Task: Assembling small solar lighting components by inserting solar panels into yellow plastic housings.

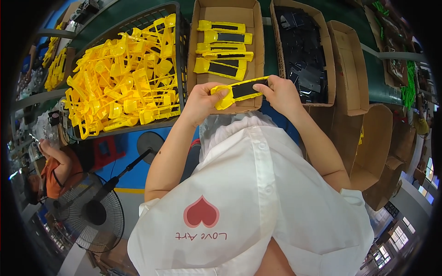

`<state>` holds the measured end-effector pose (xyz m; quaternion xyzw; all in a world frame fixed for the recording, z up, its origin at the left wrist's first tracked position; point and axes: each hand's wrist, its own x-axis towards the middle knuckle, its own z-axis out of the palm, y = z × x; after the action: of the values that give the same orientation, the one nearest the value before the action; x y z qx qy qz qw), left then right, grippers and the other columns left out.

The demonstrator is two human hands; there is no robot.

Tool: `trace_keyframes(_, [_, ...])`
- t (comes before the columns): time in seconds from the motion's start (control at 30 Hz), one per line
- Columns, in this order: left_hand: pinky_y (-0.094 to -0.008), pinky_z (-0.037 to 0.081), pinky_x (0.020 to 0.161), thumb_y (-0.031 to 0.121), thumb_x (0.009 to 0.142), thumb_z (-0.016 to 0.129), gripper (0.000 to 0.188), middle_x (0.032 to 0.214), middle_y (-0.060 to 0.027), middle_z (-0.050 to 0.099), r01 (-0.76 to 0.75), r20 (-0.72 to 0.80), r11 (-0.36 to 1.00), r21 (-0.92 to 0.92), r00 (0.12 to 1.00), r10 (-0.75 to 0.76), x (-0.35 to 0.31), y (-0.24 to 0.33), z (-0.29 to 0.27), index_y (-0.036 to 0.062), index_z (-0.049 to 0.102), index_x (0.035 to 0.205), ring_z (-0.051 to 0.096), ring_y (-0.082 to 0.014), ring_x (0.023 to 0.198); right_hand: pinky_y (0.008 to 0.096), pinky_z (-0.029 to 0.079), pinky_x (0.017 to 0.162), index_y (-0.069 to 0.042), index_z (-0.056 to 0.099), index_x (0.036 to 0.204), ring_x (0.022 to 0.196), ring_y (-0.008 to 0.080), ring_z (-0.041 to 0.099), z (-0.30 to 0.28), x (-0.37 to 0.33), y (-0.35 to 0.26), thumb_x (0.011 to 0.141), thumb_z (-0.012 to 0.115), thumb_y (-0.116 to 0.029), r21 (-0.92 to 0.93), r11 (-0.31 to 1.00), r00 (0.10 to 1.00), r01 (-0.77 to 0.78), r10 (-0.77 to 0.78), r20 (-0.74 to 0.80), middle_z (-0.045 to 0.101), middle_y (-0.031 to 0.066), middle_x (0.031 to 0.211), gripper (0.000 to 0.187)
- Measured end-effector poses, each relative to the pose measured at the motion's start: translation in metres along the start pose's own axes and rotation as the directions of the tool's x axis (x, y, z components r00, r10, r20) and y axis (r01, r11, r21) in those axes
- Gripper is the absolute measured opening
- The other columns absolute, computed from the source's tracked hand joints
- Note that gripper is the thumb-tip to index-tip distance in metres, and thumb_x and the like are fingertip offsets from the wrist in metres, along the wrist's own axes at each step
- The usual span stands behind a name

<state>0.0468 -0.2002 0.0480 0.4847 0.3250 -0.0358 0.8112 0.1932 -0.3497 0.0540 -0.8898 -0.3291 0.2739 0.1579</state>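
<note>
Lettering (201, 236) and a red heart print (201, 212) appear upside down to me on the white shirt (239, 184) in the head view. I see both forearms angling inward, the left hand (201, 103) clamped on the scooped end of a yellow piece (224, 98), the right hand (282, 95) clamped on its other end, thumb against the black panel (244, 89). The yellow piece is above the near end of a cardboard box (225, 8). I can't make out the fingers tucked underneath; the dark fisheye rim cuts off the surroundings.
</note>
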Motion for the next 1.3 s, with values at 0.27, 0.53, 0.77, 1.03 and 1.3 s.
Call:
trace_keyframes(0.27, [-0.0275, 0.052, 0.067, 0.01, 0.082, 0.054, 0.02, 0.085, -0.0089, 0.06, 0.017, 0.01, 0.998, -0.056, 1.0, -0.016, -0.002, -0.011, -0.014, -0.005, 0.055, 0.095, 0.061, -0.0168, 0.075, 0.0264, 0.043, 0.046, -0.003, 0.046, 0.07, 0.048, 0.0165, 0.053, -0.001, 0.001, -0.002, 0.07, 0.067, -0.038, -0.075, 0.995, 0.944, 0.07, -0.09, -0.317, 0.054, 0.0093, 0.059, 0.04])
trace_keyframes(0.53, [-0.0381, 0.045, 0.064, 0.034, 0.072, 0.061, 0.034, 0.068, -0.0184, 0.059, -0.13, 0.138, -0.05, 0.99, 0.962, 0.235, 0.013, -0.003, 0.033, 0.0005, 0.056, 0.075, 0.056, -0.0338, 0.067, 0.0295, 0.043, 0.049, -0.002, 0.045, 0.072, 0.053, 0.023, 0.055, 0.022, 0.01, 0.016, 0.07, 0.068, -0.033, 0.094, 0.991, 0.995, 0.096, -0.092, -0.043, 0.055, 0.0143, 0.062, 0.038])
trace_keyframes(0.77, [-0.0393, 0.046, 0.056, 0.029, 0.07, 0.058, 0.024, 0.065, -0.0145, 0.059, -0.244, 0.139, 0.195, 0.95, 0.89, 0.434, 0.041, -0.021, 0.036, 0.0057, 0.061, 0.067, 0.058, -0.0299, 0.063, 0.0326, 0.045, 0.06, -0.002, 0.036, 0.086, 0.069, 0.0298, 0.058, 0.022, 0.002, 0.018, 0.062, 0.072, -0.042, 0.365, 0.917, 0.987, 0.162, -0.155, -0.048, 0.055, 0.0173, 0.074, 0.058])
trace_keyframes(1.03, [-0.0328, 0.046, 0.068, 0.036, 0.057, 0.073, 0.045, 0.081, -0.0115, 0.058, -0.069, 0.106, -0.187, 0.98, 0.975, 0.196, 0.071, -0.01, -0.015, 0.0045, 0.055, 0.085, 0.056, -0.0253, 0.081, 0.0326, 0.046, 0.072, -0.002, 0.05, 0.099, 0.079, 0.0281, 0.06, 0.031, 0.012, 0.032, 0.073, 0.061, -0.027, 0.44, 0.863, 0.966, 0.249, -0.255, -0.047, 0.061, 0.0154, 0.083, 0.038])
trace_keyframes(1.3, [-0.0371, 0.047, 0.065, 0.009, 0.073, 0.048, 0.006, 0.076, -0.0095, 0.054, -0.044, 0.123, -0.148, 0.988, 0.804, 0.581, 0.115, -0.052, -0.046, 0.0071, 0.053, 0.076, 0.055, -0.0257, 0.079, 0.0391, 0.043, 0.074, -0.003, 0.053, 0.088, 0.086, 0.0334, 0.052, 0.0, 0.042, 0.167, 0.064, 0.068, -0.019, -0.115, 0.99, 0.966, -0.085, 0.053, -0.254, 0.052, 0.0159, 0.091, 0.032])
